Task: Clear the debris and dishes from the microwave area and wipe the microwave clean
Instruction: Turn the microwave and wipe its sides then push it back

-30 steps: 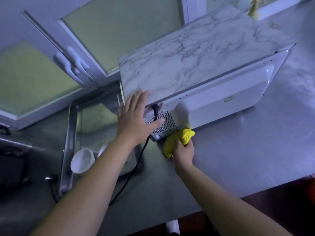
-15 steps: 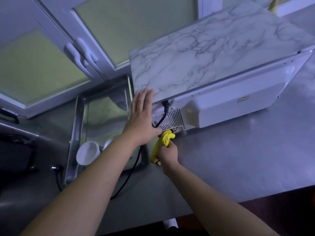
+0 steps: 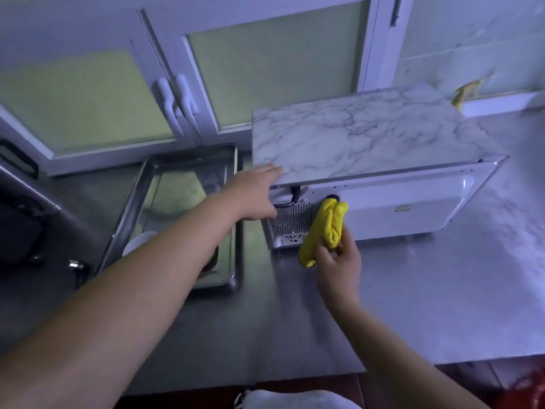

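Lifting up from the worktop (image 3: 413, 290), the yellow cloth (image 3: 327, 228) now presses the microwave (image 3: 383, 202) rear panel, just right of its vent grille (image 3: 290, 219), clenched in the right grip (image 3: 339, 267). The left grip (image 3: 256, 193), fingers straight, braces the microwave's left corner. Wiping the back looks underway.

White-framed cabinet doors (image 3: 265, 69) with frosted greenish panes and paired white handles (image 3: 177, 98) back a steel counter (image 3: 413, 290) in dim bluish light; below, seemingly a dark reddish floor (image 3: 324, 389)
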`<state>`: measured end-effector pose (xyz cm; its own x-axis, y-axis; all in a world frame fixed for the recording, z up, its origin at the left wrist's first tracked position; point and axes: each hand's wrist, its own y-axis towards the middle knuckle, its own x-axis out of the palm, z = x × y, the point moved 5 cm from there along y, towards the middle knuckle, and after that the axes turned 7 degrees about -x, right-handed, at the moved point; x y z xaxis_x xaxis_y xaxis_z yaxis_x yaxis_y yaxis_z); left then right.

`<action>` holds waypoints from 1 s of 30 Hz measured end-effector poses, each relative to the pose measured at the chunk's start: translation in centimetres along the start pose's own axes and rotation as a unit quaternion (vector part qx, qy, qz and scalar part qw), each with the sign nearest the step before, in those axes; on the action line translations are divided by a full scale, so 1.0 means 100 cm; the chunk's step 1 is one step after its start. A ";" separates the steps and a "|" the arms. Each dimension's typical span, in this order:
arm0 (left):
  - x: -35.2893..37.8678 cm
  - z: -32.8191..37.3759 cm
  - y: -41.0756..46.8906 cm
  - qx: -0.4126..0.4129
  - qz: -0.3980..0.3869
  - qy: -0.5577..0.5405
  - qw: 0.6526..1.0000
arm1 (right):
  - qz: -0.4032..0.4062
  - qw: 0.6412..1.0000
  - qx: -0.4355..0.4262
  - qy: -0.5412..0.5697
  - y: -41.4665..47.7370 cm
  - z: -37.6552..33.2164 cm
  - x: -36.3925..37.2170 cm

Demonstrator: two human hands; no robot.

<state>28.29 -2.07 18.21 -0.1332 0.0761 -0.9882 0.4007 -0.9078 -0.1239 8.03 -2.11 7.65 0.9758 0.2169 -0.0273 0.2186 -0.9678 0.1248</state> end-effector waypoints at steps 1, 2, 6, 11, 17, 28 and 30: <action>-0.002 0.000 0.001 -0.002 -0.004 0.005 1.000 | 0.010 1.000 -0.023 -0.008 0.008 -0.008 0.003; -0.003 0.001 0.002 -0.002 -0.007 0.011 1.000 | 0.008 0.999 -0.042 -0.027 0.016 -0.013 0.010; -0.007 0.005 0.007 -0.009 -0.020 0.020 1.000 | -0.006 0.997 -0.043 -0.066 0.026 0.001 0.048; -0.009 0.000 0.008 -0.045 -0.032 -0.026 0.998 | -0.034 0.996 -0.009 -0.087 0.007 0.042 0.078; -0.008 0.001 0.002 -0.063 -0.045 -0.065 0.995 | -0.245 0.953 0.026 -0.176 0.000 0.084 0.078; -0.015 0.005 -0.003 -0.105 -0.077 -0.118 0.984 | -0.045 0.995 0.072 -0.055 0.004 0.064 0.008; -0.016 0.005 -0.002 -0.109 -0.081 -0.121 0.983 | 0.015 0.999 0.022 0.024 0.011 0.037 0.004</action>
<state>27.91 -2.19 19.87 -0.4120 0.0882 -0.9069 0.5379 -0.7799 -0.3202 8.62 -3.56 4.11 0.9812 0.1917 0.0238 0.1893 -0.9786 0.0804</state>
